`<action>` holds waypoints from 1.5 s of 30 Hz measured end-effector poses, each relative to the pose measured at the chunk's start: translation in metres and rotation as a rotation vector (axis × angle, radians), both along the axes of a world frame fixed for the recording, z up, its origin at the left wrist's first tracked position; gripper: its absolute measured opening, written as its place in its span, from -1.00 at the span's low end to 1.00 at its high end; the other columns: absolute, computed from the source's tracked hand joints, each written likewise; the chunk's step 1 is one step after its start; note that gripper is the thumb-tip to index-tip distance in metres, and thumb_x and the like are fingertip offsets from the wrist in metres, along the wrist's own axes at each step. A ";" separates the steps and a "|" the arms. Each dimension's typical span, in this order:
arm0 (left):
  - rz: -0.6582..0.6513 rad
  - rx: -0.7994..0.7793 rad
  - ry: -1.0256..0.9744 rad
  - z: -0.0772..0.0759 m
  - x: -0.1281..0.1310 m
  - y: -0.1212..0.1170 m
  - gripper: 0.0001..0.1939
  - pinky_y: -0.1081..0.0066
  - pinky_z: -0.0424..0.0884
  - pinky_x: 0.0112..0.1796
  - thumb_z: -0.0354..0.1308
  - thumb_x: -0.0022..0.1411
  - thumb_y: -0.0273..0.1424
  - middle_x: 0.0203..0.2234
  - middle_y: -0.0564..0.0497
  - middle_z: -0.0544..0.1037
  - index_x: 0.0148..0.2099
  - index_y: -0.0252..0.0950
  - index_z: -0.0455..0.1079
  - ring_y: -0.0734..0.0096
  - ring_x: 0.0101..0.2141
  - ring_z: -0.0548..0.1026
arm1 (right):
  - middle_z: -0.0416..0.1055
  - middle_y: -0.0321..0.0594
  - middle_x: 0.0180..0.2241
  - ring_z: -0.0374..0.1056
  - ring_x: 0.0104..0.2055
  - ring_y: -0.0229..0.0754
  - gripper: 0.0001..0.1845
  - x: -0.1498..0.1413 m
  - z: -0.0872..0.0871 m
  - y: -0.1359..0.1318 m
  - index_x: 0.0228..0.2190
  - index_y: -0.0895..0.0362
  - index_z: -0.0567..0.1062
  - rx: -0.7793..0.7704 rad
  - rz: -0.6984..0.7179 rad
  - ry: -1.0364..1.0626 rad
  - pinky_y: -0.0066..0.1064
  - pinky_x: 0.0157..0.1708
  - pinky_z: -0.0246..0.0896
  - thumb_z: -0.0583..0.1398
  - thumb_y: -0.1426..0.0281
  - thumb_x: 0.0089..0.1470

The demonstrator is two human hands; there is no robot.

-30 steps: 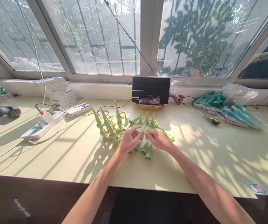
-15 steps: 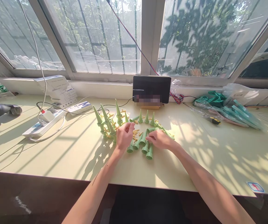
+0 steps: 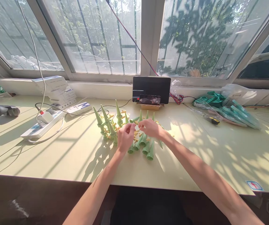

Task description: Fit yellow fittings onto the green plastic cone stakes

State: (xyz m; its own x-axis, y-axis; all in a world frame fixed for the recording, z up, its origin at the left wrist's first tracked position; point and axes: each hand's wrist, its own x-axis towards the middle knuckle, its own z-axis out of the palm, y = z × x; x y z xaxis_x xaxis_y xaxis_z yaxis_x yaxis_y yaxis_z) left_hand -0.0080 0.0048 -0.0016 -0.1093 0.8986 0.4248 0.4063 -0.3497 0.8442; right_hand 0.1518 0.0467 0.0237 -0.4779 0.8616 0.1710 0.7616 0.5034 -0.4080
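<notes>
And there went the right hand (image 3: 150,127)! Half a second earlier it was low over the lying green plastic cones (image 3: 150,153); now it had swung up and inward, its fingertips just beside those of the left hand (image 3: 125,136), which had barely moved. The left grip was drawn together at the fingertips, but whatever it pinched was too small to make out. The right grip was curled, thumb and fingers close, and whether it had anything between them, the view couldn't tell.

So the work had come to the narrow space between the two hands, and that looked like close, two-handed fingertip handling rather than reaching among the pieces. With the right hand shifted, more of the lying cones showed, open ends toward the person, on the pale yellow desk (image 3: 78,162) in front of and below the hands. Small yellow plastic pieces (image 3: 123,111) sat among the green. Over on the left, the tall upright green cones (image 3: 98,116) stood clustered beside the left hand, while three short upright green cones (image 3: 147,115) held their row just behind the right, unchanged.
</notes>
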 end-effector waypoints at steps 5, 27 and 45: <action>0.002 0.008 -0.009 -0.002 0.001 -0.001 -0.74 0.44 0.35 -0.45 0.09 0.29 -0.25 -0.55 0.04 0.55 -0.35 -0.27 0.50 0.42 -0.52 0.47 | 0.51 -0.16 -0.38 0.37 -0.33 -0.22 -0.86 -0.020 -0.008 0.015 -0.40 0.19 0.56 -0.049 0.098 -0.077 -0.50 -0.42 0.06 0.18 0.55 0.07; -0.088 -0.003 0.123 -0.001 0.006 -0.005 -0.84 0.41 0.34 -0.44 0.17 0.21 -0.28 -0.51 0.07 0.55 -0.35 -0.24 0.47 0.45 -0.54 0.39 | 0.39 -0.21 -0.39 0.24 -0.36 -0.23 -0.84 0.010 -0.012 -0.001 -0.36 0.15 0.41 0.045 -0.052 0.042 -0.46 -0.42 0.01 0.05 0.53 0.19; -0.287 0.036 0.610 -0.007 0.007 -0.008 -0.73 0.34 0.38 -0.30 0.28 0.10 -0.18 -0.47 -0.02 0.49 -0.50 -0.24 0.39 0.27 -0.36 0.46 | 0.46 -0.23 -0.34 0.27 -0.45 -0.28 -0.85 0.056 -0.039 -0.050 -0.28 0.12 0.48 0.166 -0.148 0.461 -0.43 -0.38 0.20 0.11 0.37 0.23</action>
